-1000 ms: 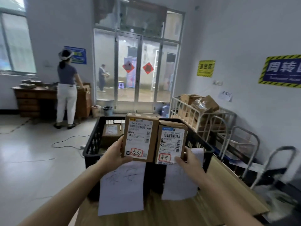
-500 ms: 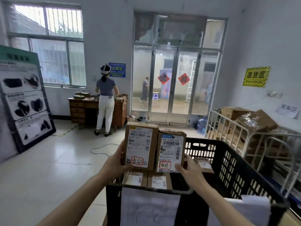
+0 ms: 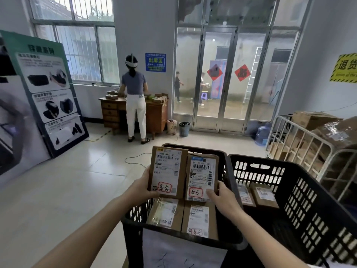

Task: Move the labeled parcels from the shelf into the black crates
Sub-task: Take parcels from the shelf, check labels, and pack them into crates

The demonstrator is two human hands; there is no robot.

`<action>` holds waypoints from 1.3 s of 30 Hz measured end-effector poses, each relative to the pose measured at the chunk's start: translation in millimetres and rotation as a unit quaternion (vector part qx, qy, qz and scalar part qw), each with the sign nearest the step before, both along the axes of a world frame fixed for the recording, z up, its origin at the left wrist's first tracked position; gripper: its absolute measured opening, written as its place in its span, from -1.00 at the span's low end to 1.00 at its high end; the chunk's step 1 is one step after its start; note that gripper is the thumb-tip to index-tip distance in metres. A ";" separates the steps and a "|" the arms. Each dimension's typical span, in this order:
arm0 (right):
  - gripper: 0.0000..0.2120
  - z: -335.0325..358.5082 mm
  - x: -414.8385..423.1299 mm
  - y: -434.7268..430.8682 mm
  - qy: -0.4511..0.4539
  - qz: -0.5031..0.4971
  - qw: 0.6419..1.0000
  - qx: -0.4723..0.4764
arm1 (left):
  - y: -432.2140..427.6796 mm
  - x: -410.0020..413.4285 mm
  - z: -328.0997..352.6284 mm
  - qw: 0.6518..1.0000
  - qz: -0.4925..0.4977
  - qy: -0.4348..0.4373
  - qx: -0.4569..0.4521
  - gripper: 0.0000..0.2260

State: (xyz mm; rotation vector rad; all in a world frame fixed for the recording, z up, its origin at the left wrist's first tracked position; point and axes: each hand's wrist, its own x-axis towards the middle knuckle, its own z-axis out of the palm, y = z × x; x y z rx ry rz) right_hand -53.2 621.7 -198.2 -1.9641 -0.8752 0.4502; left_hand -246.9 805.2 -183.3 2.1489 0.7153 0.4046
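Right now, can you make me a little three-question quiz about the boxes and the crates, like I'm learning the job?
1. True or false: each hand holds one labeled box.
2. How many boxes already lie in the left crate, under the held ones? A) none B) two C) five
3. Fill in: the two held boxes hover above the ____ crate.

Key
1. True: the left hand grips the left box, and the right hand grips the right box.
2. B: two boxes lie side by side. The right crate holds others.
3. Left.
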 end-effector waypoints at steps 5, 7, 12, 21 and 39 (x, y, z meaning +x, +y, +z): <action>-0.78 -21.2 3.5 13.1 0.046 -0.019 0.997 -0.059 | 10.9 11.6 -14.7 0.997 -0.016 0.070 -0.036 -0.16; -0.77 -27.6 7.4 17.3 0.052 -0.026 0.995 -0.086 | 16.2 17.0 -20.2 0.993 -0.022 0.092 -0.065 -0.18; -0.75 -40.9 15.2 26.5 0.095 -0.030 0.983 -0.152 | 27.2 27.4 -36.0 0.977 -0.038 0.155 -0.139 -0.25; -0.87 -57.2 22.4 42.0 0.140 -0.018 0.960 -0.241 | 40.7 47.9 -63.6 0.952 -0.024 0.225 -0.206 -0.41; -0.65 -86.8 38.3 61.4 0.124 -0.059 0.952 -0.274 | 67.4 80.7 -75.2 0.911 -0.023 0.298 -0.284 -0.55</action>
